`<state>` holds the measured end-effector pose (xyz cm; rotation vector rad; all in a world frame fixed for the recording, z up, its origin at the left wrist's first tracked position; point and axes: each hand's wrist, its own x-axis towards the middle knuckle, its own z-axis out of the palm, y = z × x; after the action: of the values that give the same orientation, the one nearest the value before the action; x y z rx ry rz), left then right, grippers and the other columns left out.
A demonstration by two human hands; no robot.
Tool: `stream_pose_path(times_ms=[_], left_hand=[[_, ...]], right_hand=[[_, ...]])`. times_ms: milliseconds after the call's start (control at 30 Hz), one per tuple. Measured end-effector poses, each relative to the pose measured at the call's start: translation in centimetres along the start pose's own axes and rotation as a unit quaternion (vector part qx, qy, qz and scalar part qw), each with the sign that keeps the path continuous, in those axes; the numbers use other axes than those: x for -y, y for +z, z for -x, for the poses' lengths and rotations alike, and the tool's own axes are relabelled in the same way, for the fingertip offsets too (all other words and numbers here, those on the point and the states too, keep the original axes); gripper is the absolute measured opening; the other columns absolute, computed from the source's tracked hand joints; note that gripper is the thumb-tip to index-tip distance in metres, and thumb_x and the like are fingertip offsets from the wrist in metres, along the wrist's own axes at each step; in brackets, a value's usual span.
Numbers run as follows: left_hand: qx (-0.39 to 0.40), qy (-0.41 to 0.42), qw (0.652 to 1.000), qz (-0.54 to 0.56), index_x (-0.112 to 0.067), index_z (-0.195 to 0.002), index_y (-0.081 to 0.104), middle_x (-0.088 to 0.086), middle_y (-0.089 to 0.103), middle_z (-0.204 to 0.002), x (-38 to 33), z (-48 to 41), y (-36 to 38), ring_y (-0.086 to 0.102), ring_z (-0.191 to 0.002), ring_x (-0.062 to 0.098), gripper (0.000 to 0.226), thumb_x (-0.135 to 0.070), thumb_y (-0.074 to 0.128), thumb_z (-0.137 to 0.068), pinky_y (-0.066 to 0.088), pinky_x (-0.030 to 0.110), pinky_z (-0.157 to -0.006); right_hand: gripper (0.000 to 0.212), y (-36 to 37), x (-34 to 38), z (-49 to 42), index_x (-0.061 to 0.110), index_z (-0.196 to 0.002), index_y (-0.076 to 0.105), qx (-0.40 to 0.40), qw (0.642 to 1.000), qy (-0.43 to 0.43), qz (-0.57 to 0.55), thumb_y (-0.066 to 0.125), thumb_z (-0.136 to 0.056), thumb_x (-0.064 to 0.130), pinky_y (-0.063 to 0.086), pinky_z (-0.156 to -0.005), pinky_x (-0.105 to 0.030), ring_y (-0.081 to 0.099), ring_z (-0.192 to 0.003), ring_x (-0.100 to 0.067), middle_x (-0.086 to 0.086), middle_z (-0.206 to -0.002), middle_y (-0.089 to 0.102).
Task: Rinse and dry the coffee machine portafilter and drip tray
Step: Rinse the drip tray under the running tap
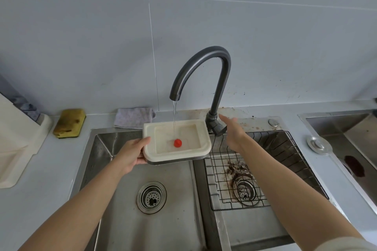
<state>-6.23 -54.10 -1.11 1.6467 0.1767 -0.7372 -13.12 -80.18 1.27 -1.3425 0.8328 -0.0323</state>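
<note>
While water [174, 114] runs into it, your left hand [130, 155] grips the cream tray [203, 134] over the sink [173, 189]. A red float [177, 142] sits inside; your right hand [232, 134] hovers, fingers [227, 121] straight, by the tap [204, 63]

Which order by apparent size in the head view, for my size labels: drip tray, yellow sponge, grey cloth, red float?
1. drip tray.
2. grey cloth and yellow sponge: look about alike, so not ranked.
3. red float, clearly smallest.

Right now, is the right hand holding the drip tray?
No: the left hand grips the drip tray; the right hand is open by the faucet.
</note>
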Motion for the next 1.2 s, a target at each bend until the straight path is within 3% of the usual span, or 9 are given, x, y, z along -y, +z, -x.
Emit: stream_pose_path(times_ms=[267,433,567,633,733,867,1033,1200], left_hand=[[-0.008,0.0,1.0,-0.003,-0.001,-0.121,0.053,0.011,0.065,-0.092,-0.1,0.5,-0.3,0.062,-0.086,0.027,0.033,-0.02,0.048,-0.095,0.049,0.043,-0.079],[-0.011,0.006,1.0,-0.002,-0.001,-0.121,0.053,0.011,0.065,-0.093,-0.2,1.1,-0.9,0.062,-0.084,0.025,0.033,-0.02,0.048,-0.095,0.049,0.041,-0.076],[-0.011,0.009,1.0,-0.001,-0.003,-0.118,0.053,0.01,0.065,-0.092,-0.3,2.0,-1.7,0.062,-0.083,0.023,0.03,-0.02,0.047,-0.095,0.051,0.037,-0.071],[-0.012,0.013,1.0,-0.002,-0.003,-0.119,0.053,0.01,0.065,-0.092,-0.4,2.6,-2.3,0.063,-0.083,0.023,0.03,-0.02,0.047,-0.095,0.051,0.036,-0.068],[-0.02,0.014,1.0,-0.008,-0.002,-0.121,0.053,0.01,0.065,-0.094,-0.4,3.4,-3.3,0.063,-0.085,0.024,0.032,-0.02,0.048,-0.095,0.052,0.037,-0.069],[-0.023,0.005,0.999,-0.023,-0.003,-0.12,0.053,0.01,0.066,-0.096,0.0,4.7,-4.6,0.064,-0.087,0.022,0.032,-0.023,0.048,-0.095,0.053,0.034,-0.067],[-0.057,-0.014,0.996,-0.066,-0.003,-0.116,0.055,0.015,0.066,-0.103,0.7,5.9,-5.3,0.063,-0.092,0.026,0.032,-0.026,0.047,-0.095,0.054,0.033,-0.067],[-0.085,-0.016,0.992,-0.094,-0.002,-0.116,0.056,0.017,0.065,-0.114,1.8,6.7,-5.5,0.062,-0.099,0.026,0.035,-0.029,0.045,-0.096,0.053,0.039,-0.084]], right_hand=[[0.087,0.5,1.4,-0.2,0.009,-0.146,-0.006,0.0,1.0,0.011,0.028,0.053,-0.09,0.038,0.026,-0.107,-0.042,0.021,-0.138,-0.031,-0.016,-0.153,0.01],[0.094,-0.4,0.7,1.0,0.016,-0.145,-0.021,0.033,0.994,-0.005,0.103,0.053,-0.091,0.035,0.014,-0.114,-0.05,0.008,-0.143,-0.032,-0.013,-0.156,0.0],[0.107,0.3,-1.6,3.4,0.019,-0.143,-0.024,0.123,0.98,-0.036,0.152,0.064,-0.083,0.033,0.01,-0.115,-0.045,0.009,-0.144,-0.026,-0.004,-0.157,0.006],[0.116,1.2,-3.1,4.3,0.022,-0.141,-0.029,0.173,0.964,-0.044,0.196,0.068,-0.079,0.032,0.011,-0.115,-0.041,0.006,-0.144,-0.021,0.003,-0.156,-0.001],[0.12,2.5,-4.6,5.6,0.02,-0.139,-0.033,0.233,0.94,-0.081,0.235,0.071,-0.079,0.016,0.017,-0.11,-0.024,0.015,-0.134,-0.004,0.018,-0.143,0.007],[0.141,3.8,-6.0,6.4,0.023,-0.139,-0.033,0.261,0.921,-0.122,0.263,0.083,-0.06,0.025,0.027,-0.114,-0.038,0.027,-0.138,-0.013,0.006,-0.152,0.022],[0.125,4.9,-7.4,6.9,0.018,-0.146,-0.016,0.216,0.924,-0.137,0.284,0.081,-0.067,0.018,0.03,-0.113,-0.038,0.031,-0.136,-0.016,0.004,-0.148,0.03],[0.113,5.5,-8.9,7.2,0.017,-0.148,-0.009,0.203,0.929,-0.124,0.283,0.076,-0.074,0.021,0.03,-0.106,-0.026,0.037,-0.13,-0.014,0.005,-0.143,0.037]])
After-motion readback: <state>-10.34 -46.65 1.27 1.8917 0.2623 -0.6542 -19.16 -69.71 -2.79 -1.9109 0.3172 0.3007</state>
